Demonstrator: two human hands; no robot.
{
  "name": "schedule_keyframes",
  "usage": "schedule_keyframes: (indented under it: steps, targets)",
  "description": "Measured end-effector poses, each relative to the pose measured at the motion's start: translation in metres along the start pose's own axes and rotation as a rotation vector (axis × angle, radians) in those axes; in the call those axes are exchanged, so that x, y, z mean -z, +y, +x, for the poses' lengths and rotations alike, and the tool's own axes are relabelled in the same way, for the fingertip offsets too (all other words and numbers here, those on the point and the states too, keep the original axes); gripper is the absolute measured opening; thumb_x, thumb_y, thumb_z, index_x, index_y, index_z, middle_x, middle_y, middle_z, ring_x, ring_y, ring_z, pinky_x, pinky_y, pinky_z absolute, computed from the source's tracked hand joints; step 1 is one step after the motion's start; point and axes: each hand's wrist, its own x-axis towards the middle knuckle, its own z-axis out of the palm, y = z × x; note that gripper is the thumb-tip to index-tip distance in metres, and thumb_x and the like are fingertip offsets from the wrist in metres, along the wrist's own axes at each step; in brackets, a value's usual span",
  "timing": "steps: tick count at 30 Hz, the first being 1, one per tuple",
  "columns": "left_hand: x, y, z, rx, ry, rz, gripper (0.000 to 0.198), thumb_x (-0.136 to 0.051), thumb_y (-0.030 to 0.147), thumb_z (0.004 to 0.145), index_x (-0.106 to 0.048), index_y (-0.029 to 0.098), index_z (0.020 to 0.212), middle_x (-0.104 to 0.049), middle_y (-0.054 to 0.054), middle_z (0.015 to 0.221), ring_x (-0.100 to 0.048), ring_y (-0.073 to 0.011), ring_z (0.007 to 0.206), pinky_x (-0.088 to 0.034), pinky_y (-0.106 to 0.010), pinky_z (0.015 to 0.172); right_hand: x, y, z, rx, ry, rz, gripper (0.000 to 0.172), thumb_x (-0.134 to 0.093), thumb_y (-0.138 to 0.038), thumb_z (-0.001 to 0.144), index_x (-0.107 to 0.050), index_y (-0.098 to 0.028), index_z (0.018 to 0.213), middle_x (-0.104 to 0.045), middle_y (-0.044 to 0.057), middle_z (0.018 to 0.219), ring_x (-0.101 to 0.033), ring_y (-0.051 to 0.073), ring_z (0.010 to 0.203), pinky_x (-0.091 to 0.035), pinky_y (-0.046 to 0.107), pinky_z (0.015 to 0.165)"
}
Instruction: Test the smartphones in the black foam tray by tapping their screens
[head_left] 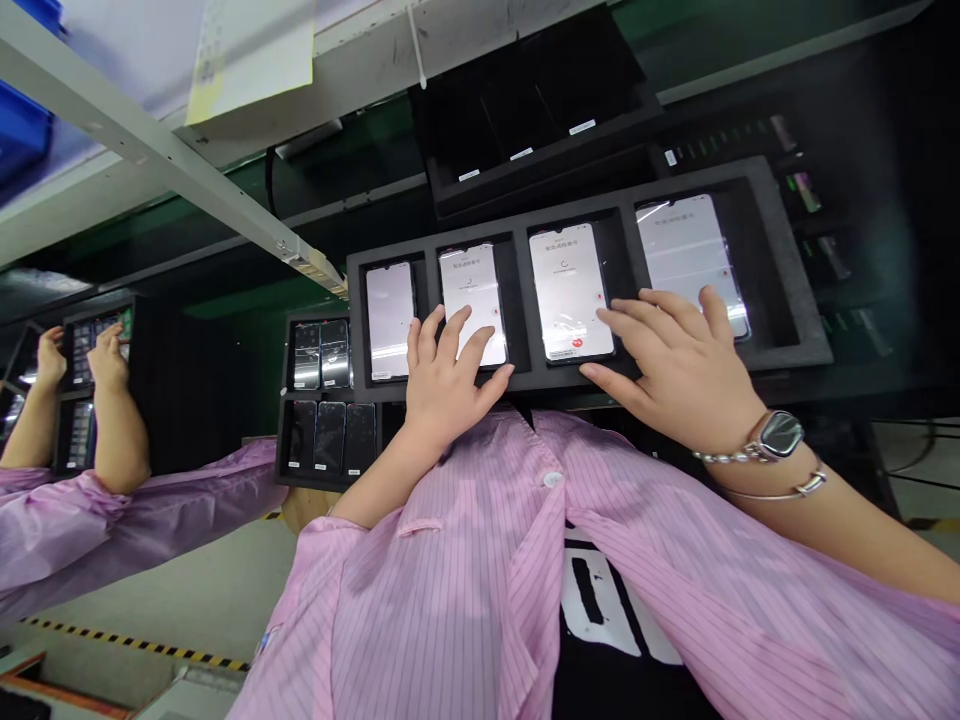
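Observation:
A black foam tray (765, 220) holds several smartphones in separate compartments, with their screens lit white. My left hand (442, 380) lies flat, its fingertips on the lower left of one phone (474, 300) and its thumb near that phone's bottom edge. Another phone (390, 320) sits just left of those fingers. My right hand (675, 370) rests across the lower right of a phone (568, 285) showing a small red mark, with its fingers reaching toward the lowest edge of the far phone (690, 250). A metal watch and bangle circle my right wrist (772, 445).
A second tray (322, 400) of dark-screened phones lies left of my hands, and a black tray (525, 120) stands beyond. At far left, a co-worker's hands (82, 360) rest near another tray of phones. A grey shelf rail (150, 150) runs overhead.

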Motion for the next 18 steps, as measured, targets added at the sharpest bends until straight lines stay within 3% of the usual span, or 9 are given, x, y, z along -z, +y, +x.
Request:
schedule_keyframes:
  steps: [3,6,9,12,15,18]
  targets:
    - [0.000,-0.001,0.002,0.001,-0.019,0.019,0.045,-0.061,0.056,0.095,-0.069,0.027,0.128,-0.059,-0.010,0.151,-0.039,-0.0393,0.151,-0.021,-0.062,0.128,0.016,0.013,-0.004,-0.010,0.213,0.059,0.059,-0.056,-0.054,0.098,-0.056,-0.014,0.142,-0.066,0.020,0.136,-0.060,0.037,0.132,-0.038,0.063,0.120]
    - [0.001,-0.002,0.005,-0.014,-0.021,0.023,0.042,-0.061,0.055,0.095,-0.070,0.027,0.126,-0.057,-0.011,0.153,-0.036,-0.0412,0.153,-0.018,-0.065,0.129,0.032,0.028,-0.011,-0.085,0.410,0.041,0.040,-0.059,-0.043,0.097,-0.062,-0.018,0.128,-0.074,0.014,0.119,-0.067,0.032,0.125,-0.038,0.059,0.122]
    - [0.010,-0.007,0.004,-0.048,0.024,-0.008,0.042,-0.062,0.054,0.095,-0.068,0.027,0.126,-0.053,-0.013,0.156,-0.033,-0.0418,0.154,-0.019,-0.066,0.128,0.039,0.040,-0.017,-0.171,0.350,0.007,0.025,-0.055,-0.036,0.098,-0.064,-0.021,0.116,-0.077,0.010,0.110,-0.070,0.029,0.121,-0.036,0.057,0.124]
    - [0.027,-0.023,-0.004,-0.015,0.135,-0.062,0.047,-0.064,0.054,0.093,-0.062,0.028,0.132,-0.050,-0.012,0.157,-0.033,-0.0396,0.155,-0.023,-0.063,0.127,0.035,0.050,-0.018,-0.206,0.269,-0.004,0.024,-0.052,-0.032,0.098,-0.066,-0.021,0.113,-0.077,0.010,0.110,-0.070,0.028,0.121,-0.036,0.056,0.124]
    - [0.041,-0.044,-0.019,0.068,0.222,-0.033,0.048,-0.062,0.053,0.093,-0.060,0.027,0.133,-0.052,-0.013,0.154,-0.036,-0.0382,0.153,-0.026,-0.061,0.127,0.022,0.059,-0.021,-0.190,0.308,-0.011,0.026,-0.052,-0.035,0.096,-0.068,-0.021,0.111,-0.078,0.010,0.108,-0.073,0.029,0.115,-0.042,0.056,0.121]
    - [0.042,-0.062,-0.035,0.152,0.201,0.031,0.049,-0.061,0.055,0.093,-0.061,0.023,0.130,-0.054,-0.016,0.151,-0.038,-0.0369,0.152,-0.030,-0.059,0.126,0.008,0.070,-0.031,-0.186,0.382,-0.075,0.036,-0.047,-0.048,0.092,-0.070,-0.024,0.104,-0.078,0.012,0.100,-0.076,0.032,0.104,-0.050,0.056,0.112]
